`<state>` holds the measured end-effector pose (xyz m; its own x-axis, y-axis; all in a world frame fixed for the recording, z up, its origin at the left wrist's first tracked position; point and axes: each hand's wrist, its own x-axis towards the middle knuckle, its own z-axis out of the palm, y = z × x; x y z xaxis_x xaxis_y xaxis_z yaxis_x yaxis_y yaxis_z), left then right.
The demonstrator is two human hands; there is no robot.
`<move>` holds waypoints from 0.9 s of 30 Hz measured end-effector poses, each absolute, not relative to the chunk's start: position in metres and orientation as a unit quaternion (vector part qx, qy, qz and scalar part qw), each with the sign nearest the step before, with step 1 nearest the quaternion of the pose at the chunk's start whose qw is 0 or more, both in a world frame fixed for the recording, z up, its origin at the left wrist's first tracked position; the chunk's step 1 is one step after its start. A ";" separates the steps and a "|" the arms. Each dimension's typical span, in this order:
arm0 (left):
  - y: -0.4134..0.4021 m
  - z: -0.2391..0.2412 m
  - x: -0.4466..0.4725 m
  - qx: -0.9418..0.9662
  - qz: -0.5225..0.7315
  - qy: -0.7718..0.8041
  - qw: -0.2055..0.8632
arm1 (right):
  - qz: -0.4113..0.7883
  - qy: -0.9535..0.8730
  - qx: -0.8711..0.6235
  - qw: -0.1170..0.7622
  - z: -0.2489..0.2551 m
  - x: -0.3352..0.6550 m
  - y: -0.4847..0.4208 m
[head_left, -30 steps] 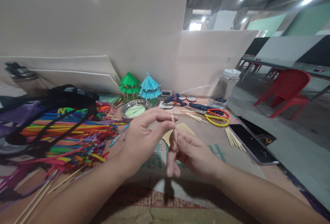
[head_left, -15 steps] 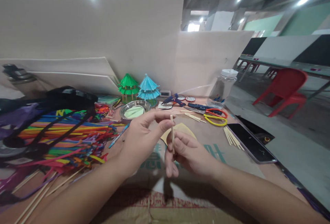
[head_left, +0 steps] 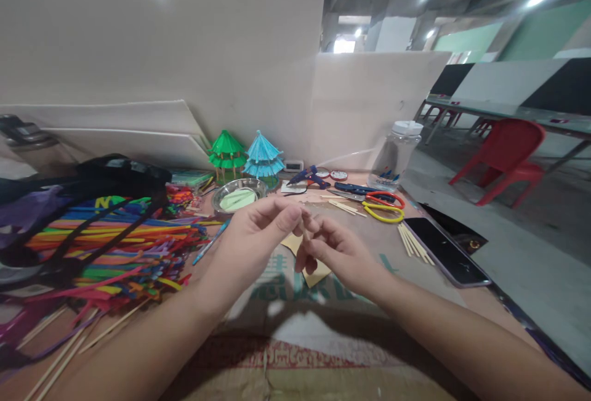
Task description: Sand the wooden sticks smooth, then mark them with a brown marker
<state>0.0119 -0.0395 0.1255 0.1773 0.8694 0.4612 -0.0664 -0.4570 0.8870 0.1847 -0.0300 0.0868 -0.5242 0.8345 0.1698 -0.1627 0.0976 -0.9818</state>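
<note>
My left hand and my right hand meet above the cardboard-covered table, fingertips pinched together. Between them they grip a short thin wooden stick, mostly hidden by the fingers. Below the hands lies a tan paper piece on the cardboard sheet. A heap of coloured sticks lies to the left of my left hand.
At the back stand a green paper pagoda and a blue one, a metal dish, a glue gun, scissors, a plastic jar, loose wooden sticks and a phone. White boards wall the back. A red chair stands right.
The hands rose slightly and closed together. The stick, upright and plainly visible before, is now nearly hidden between the pinched fingertips of both hands.
</note>
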 end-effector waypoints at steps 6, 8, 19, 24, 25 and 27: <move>-0.047 0.127 0.017 0.662 0.520 0.312 0.440 | 0.635 -0.602 -0.271 0.402 0.102 0.188 -0.046; -0.050 0.127 0.019 0.665 0.496 0.303 0.470 | 0.643 -0.591 -0.275 0.402 0.103 0.186 -0.051; -0.044 0.126 0.017 0.668 0.492 0.289 0.478 | 0.633 -0.602 -0.284 0.395 0.103 0.183 -0.051; -0.037 0.123 0.017 0.646 0.545 0.328 0.422 | 0.535 -0.616 -0.281 0.505 0.093 0.186 -0.052; -0.034 0.122 0.017 0.635 0.551 0.338 0.422 | 0.482 -0.631 -0.273 0.543 0.092 0.187 -0.052; -0.027 0.118 0.019 0.627 0.539 0.348 0.441 | 0.376 -0.673 -0.257 0.583 0.092 0.191 -0.050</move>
<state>0.0189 -0.0272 0.1179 0.1760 0.9122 0.3701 -0.0394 -0.3691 0.9285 0.1911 -0.0502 0.0923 -0.1882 0.7835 0.5922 -0.0924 0.5862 -0.8049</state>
